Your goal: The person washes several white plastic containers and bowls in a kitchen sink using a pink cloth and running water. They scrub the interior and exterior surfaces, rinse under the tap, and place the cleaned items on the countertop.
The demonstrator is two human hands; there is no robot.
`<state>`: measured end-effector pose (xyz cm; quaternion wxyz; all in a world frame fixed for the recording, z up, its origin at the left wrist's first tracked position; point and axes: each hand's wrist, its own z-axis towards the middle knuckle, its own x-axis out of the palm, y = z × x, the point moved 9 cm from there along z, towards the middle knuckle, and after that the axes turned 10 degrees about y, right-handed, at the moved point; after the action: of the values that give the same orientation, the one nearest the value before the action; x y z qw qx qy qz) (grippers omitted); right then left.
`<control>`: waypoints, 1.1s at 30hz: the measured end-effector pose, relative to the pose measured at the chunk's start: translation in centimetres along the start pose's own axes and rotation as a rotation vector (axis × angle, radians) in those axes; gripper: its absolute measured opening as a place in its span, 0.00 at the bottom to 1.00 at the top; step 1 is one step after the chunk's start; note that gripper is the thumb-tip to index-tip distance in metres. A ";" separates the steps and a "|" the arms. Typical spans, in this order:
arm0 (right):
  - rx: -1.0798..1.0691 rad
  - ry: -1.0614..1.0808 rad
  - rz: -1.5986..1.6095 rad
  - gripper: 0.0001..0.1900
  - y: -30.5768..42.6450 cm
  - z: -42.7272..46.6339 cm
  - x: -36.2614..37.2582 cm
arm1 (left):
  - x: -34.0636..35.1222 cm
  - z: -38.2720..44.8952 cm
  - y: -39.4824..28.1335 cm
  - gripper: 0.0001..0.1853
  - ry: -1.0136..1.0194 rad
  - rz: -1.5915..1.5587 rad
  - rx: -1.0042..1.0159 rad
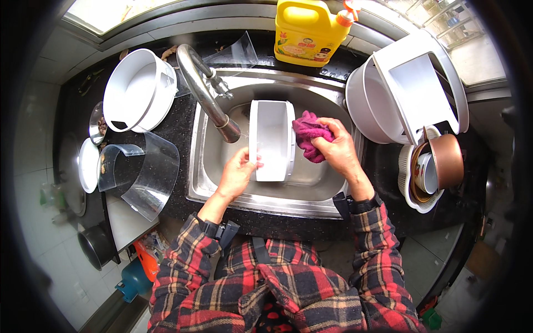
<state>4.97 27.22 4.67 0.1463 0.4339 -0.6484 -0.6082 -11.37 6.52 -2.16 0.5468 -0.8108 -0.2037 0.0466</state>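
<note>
My left hand (236, 172) grips the near left edge of a white plastic bin (272, 141), a curved open part held over the steel sink basin (216, 162). Its fingertips curl over the rim. Bunched in my right hand (339, 145) is a magenta cloth (310, 135), just right of the bin's right edge; whether cloth and bin touch I cannot tell. The chrome faucet (208, 95) arches in from the back left, its spout end left of the bin. No water stream shows from it.
White round housings (137, 89) stand left of the sink, near clear curved plastic sheets (154, 175). A yellow pump jug (306, 33) stands behind. On the right are more white housings (374, 100) and a white basket (406, 179) holding bowls and a copper-coloured pot (447, 160).
</note>
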 end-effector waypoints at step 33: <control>0.084 -0.105 0.406 0.14 -6.9 6.0 3.6 | 0.7 2.0 0.2 0.18 -0.038 0.455 -0.152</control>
<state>1.20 29.32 -4.23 0.2135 0.2678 -0.7541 -0.5604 -11.22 8.46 -3.05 0.4555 -0.8737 -0.0292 0.1683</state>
